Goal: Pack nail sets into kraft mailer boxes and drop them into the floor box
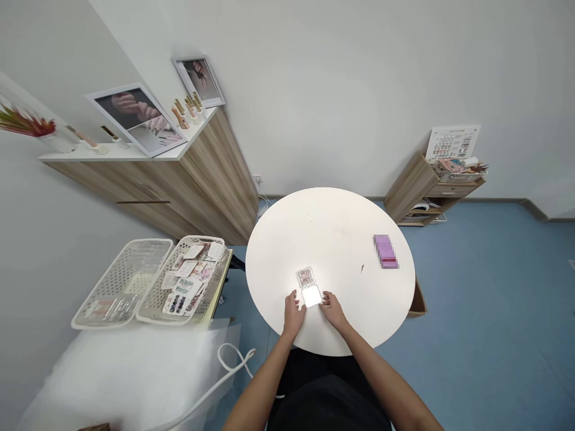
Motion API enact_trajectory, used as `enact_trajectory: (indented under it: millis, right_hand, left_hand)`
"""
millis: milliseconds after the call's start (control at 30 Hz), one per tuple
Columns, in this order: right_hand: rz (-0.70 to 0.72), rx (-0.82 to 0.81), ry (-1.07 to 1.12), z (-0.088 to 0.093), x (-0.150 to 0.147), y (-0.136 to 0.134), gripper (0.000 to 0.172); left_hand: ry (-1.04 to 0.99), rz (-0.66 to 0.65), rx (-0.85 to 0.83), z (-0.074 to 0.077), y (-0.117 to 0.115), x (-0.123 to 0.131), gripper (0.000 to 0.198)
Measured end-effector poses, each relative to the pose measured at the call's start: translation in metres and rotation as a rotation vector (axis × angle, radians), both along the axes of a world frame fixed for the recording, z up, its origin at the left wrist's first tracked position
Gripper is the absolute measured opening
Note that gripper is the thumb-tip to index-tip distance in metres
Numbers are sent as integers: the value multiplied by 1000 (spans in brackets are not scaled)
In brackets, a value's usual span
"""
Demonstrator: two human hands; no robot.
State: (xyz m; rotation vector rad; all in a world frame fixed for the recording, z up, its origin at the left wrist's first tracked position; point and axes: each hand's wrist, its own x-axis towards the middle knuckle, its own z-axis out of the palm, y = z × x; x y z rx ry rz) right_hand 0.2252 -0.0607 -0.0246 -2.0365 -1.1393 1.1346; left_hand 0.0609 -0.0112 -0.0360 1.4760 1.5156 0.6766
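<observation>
**"Where are the hands?"**

"The left hand (293, 315) and right hand (335, 311) are sitting close together at the desk (327, 227) edge, reaching either side of a small glare-white square case (311, 296). I can't tell whether they're clamping it."

**"What's nearby?"**

"A patterned packet (305, 278) is lying just beyond the hands, a pink block (385, 251) is sitting to their right, and a basket (221, 281) is standing to their left."

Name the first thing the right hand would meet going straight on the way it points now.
The glossy white square lying just ahead of the right hand, at its fingertips. Depth is unclear, so the fingers may already touch it.
</observation>
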Motion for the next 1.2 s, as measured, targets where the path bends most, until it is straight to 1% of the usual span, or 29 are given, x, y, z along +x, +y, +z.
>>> enact_trajectory:
  millis: [100,167,233,333,433,567,633,733,867,933,1000,1133,1200]
  right_hand:
    - [-3,-12,44,4,-15,-1,44]
    - [20,12,67,9,-22,-2,43]
    - [50,65,76,15,-27,-3,46]
    - [137,160,25,27,-29,-4,49]
    - [206,197,-53,39,-28,3,37]
    - [213,214,-161,48,-18,27,19]
    - [207,221,-190,48,-11,43,16]
    - [203,204,-211,44,0,68,18]
    - [211,162,-288,36,7,88,28]
    - [210,164,-359,31,6,90,37]
    - [234,183,-438,25,3,87,46]
    - [412,224,-571,13,-6,76,54]
    - [482,218,-625,8,-9,72,57]
  left_hand:
    - [-18,58,-138,4,-17,-4,51]
    - [-44,69,-199,11,-21,-8,50]
    - [-73,58,-226,19,-20,-13,49]
    - [-124,54,-246,32,-12,-20,44]
    - [-165,59,-229,43,-3,-19,40]
    - [-174,27,-190,53,17,-11,36]
    - [-156,12,-171,55,30,-7,35]
    - [-58,-24,-71,51,47,-4,41]
    - [182,-153,206,34,59,-2,51]
    - [310,-239,333,25,58,-2,55]
    - [426,-333,416,17,54,-5,58]
    - [579,-518,533,10,45,-11,61]
    - [619,-577,563,9,42,-14,64]
